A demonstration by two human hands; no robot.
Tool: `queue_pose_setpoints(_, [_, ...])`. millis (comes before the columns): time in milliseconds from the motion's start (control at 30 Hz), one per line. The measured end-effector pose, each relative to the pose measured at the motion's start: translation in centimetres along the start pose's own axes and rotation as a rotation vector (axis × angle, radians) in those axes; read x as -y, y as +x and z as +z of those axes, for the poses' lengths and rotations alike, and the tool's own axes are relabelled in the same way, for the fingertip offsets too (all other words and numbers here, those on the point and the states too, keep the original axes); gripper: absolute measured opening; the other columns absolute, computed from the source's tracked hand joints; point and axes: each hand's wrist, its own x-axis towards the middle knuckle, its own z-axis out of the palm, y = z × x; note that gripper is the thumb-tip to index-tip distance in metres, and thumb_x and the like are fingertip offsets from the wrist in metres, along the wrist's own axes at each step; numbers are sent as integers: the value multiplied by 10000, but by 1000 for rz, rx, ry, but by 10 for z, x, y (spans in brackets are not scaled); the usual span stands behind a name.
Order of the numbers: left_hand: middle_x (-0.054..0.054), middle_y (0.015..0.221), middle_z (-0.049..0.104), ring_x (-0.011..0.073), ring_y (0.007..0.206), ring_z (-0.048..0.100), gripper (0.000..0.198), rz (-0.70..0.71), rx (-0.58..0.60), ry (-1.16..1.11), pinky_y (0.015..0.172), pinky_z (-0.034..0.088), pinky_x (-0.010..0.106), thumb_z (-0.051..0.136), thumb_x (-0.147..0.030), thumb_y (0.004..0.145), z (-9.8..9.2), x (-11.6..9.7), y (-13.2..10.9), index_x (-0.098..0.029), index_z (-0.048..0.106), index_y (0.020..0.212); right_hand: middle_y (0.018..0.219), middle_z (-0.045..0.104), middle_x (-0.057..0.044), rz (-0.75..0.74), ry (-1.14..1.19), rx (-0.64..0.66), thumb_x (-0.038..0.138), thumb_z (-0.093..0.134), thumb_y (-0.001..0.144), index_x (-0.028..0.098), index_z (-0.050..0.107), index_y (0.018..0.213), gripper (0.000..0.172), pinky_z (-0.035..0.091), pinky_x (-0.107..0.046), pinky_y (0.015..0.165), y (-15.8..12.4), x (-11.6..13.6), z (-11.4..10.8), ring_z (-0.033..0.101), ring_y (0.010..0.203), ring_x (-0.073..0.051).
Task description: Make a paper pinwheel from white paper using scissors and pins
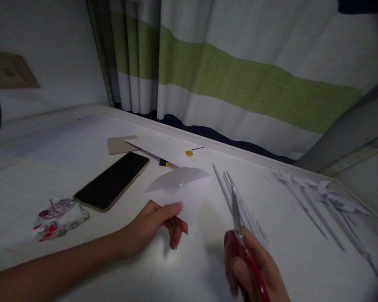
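My left hand [159, 224] pinches a folded white paper [182, 188] by its lower edge and holds it just above the white table [66, 151]. My right hand [252, 268] grips red-handled scissors [239, 226], blades closed and pointing away from me, a little to the right of the paper. Several thin white paper sticks [227, 184] lie on the table beyond the scissor tips.
A black phone [113, 180] lies left of the paper, with a pink-and-clear charm strap [55, 218] beside it. A white sheet [166, 149], brown card [119, 144] and a yellow-black cutter [165, 162] sit behind. Paper pinwheels on sticks [321, 197] lie at right. A striped curtain [239, 84] hangs behind.
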Motion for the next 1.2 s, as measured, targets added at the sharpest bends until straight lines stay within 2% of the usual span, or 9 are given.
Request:
queue_pose_setpoints(133, [-31, 391, 461, 64, 335, 399, 236, -28, 95, 21, 376, 282, 191, 464, -313, 654, 1, 4, -3, -132, 501, 506, 666, 547, 25, -114, -135, -243, 365, 700, 557, 213, 463, 716, 323, 402, -203, 532, 11, 10, -16, 490, 577, -106])
queue_pose_setpoints(300, [-54, 414, 415, 46, 367, 322, 104, -236, 187, 192, 372, 217, 171, 430, -219, 586, 6, -2, -11, -149, 469, 520, 783, 600, 12, -78, -117, -116, 213, 738, 513, 210, 474, 753, 357, 418, -200, 505, 15, 4, -18, 502, 529, -80])
queue_pose_setpoints(400, [-65, 430, 386, 51, 388, 310, 68, -300, 253, 248, 388, 220, 170, 422, -203, 576, 6, -4, -12, -157, 464, 552, 680, 572, 37, -24, -91, -83, 200, 727, 527, 189, 478, 686, 296, 374, -180, 466, 13, -1, -10, 470, 488, -60])
queue_pose_setpoints(633, [-31, 461, 371, 88, 455, 347, 444, -104, 407, 465, 438, 274, 204, 357, -532, 728, 2, -5, -9, -162, 467, 510, 469, 406, 93, -26, -102, -185, 246, 708, 555, 189, 443, 672, 295, 276, -152, 363, 15, -6, -9, 347, 409, -47])
queue_pose_setpoints(800, [-71, 506, 383, 68, 466, 369, 336, -71, 502, 805, 436, 281, 165, 624, -478, 584, 14, -5, -13, -171, 585, 717, 458, 427, 92, -46, -98, -323, 343, 701, 546, 194, 441, 731, 352, 306, -149, 306, 14, -9, -7, 372, 350, -52])
queue_pose_setpoints(867, [-75, 508, 403, 69, 470, 391, 296, -33, 481, 913, 455, 302, 161, 616, -430, 623, 18, -3, -16, -182, 592, 783, 451, 442, 88, -12, -98, -298, 362, 702, 538, 196, 436, 701, 354, 326, -155, 298, 11, -8, -2, 400, 335, -59])
queue_pose_setpoints(967, [-29, 672, 542, 88, 583, 478, 208, 112, 419, 895, 555, 370, 170, 416, -308, 804, 22, -2, -18, -188, 581, 842, 458, 477, 77, 96, -112, -167, 369, 688, 564, 196, 411, 693, 351, 370, -162, 326, 7, -5, 2, 465, 357, -76])
queue_pose_setpoints(1067, [3, 792, 583, 100, 716, 501, 303, 243, 414, 831, 681, 372, 177, 277, -201, 851, 22, -4, -19, -170, 574, 801, 484, 512, 64, 137, -148, -77, 371, 647, 620, 193, 390, 758, 342, 400, -173, 361, 6, -4, 2, 519, 393, -95])
queue_pose_setpoints(1200, [-37, 555, 446, 80, 531, 414, 309, 108, 288, 702, 546, 348, 171, 308, -243, 826, 22, 0, -17, -161, 499, 597, 466, 543, 44, 115, -196, -30, 380, 619, 644, 184, 407, 758, 311, 420, -186, 383, 7, -2, 0, 529, 397, -103])
